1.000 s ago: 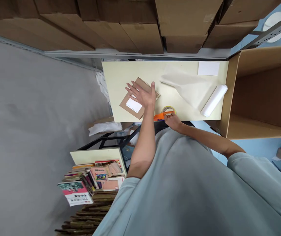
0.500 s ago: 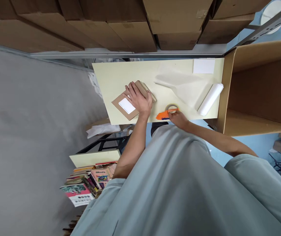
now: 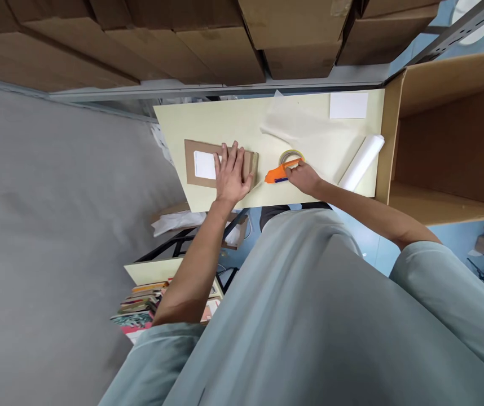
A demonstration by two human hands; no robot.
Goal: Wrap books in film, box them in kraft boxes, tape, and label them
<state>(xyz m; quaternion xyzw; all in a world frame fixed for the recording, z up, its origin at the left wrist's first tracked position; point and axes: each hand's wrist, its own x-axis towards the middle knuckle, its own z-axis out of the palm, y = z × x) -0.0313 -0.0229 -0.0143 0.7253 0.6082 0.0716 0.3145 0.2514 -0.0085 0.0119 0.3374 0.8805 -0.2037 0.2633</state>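
Note:
My left hand (image 3: 231, 179) lies flat on a brown cardboard parcel (image 3: 248, 163), fingers stretched out over its top and the thumb near its right end. A white label (image 3: 202, 164) shows on the parcel, partly covered by the fingers. In my right hand (image 3: 303, 178) is the handle of an orange tape dispenser (image 3: 275, 174), which carries a yellowish tape roll (image 3: 285, 158). The dispenser's tip points at the parcel, a small gap away from it. A pale strip seems to run between them, but it is too faint to be sure.
On the cream tabletop (image 3: 170, 121) lie a thin white sheet (image 3: 301, 121), a white roll (image 3: 363, 162) and a white card (image 3: 349, 105). A large open carton (image 3: 390, 141) stands at the right end. Boxes fill the shelf (image 3: 220, 53) beyond; books (image 3: 140, 304) sit lower left.
The parcel has turned to lie nearly square with the table, and my left hand now rests flat on top of it. My right hand and the dispenser have moved slightly away from the table's near edge.

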